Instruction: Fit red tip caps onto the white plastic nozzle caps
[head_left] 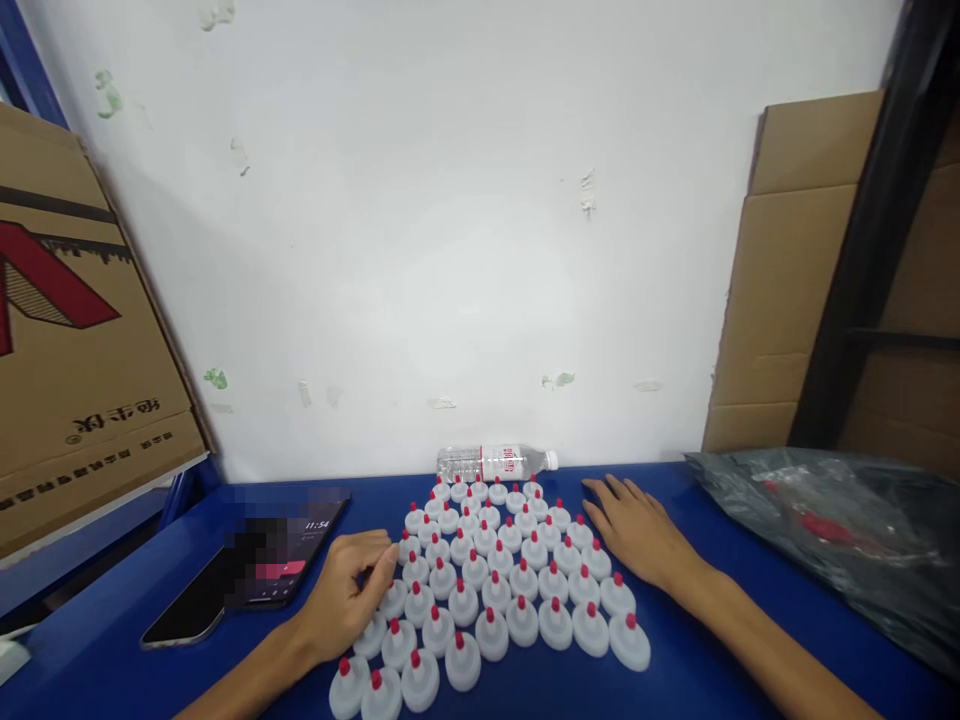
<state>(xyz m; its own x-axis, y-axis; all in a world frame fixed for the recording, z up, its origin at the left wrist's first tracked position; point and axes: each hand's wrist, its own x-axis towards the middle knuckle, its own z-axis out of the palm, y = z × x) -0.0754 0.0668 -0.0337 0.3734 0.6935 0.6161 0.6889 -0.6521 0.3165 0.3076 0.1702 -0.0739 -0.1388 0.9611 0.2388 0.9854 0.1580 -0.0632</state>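
Note:
Many squat white plastic nozzle caps with small red tips (498, 590) stand upright in close rows on the blue table (540, 690). My left hand (356, 585) rests at the left edge of the group. Its fingers are curled in and its thumb lies beside the nearest caps; I see nothing in it. Right of the group, my right hand (637, 525) lies palm down on the table, fingers stretched out and apart, holding nothing. Behind the rows, a clear plastic bottle (495, 462) with a white cap lies on its side along the wall.
Two phones, a dark one (296, 560) and another (187, 605), lie at the left. A printed cardboard box (82, 300) stands beyond them. At the right are a grey plastic bag (840, 540) with clear-wrapped red items and a cardboard sheet (787, 270) against the white wall (465, 220).

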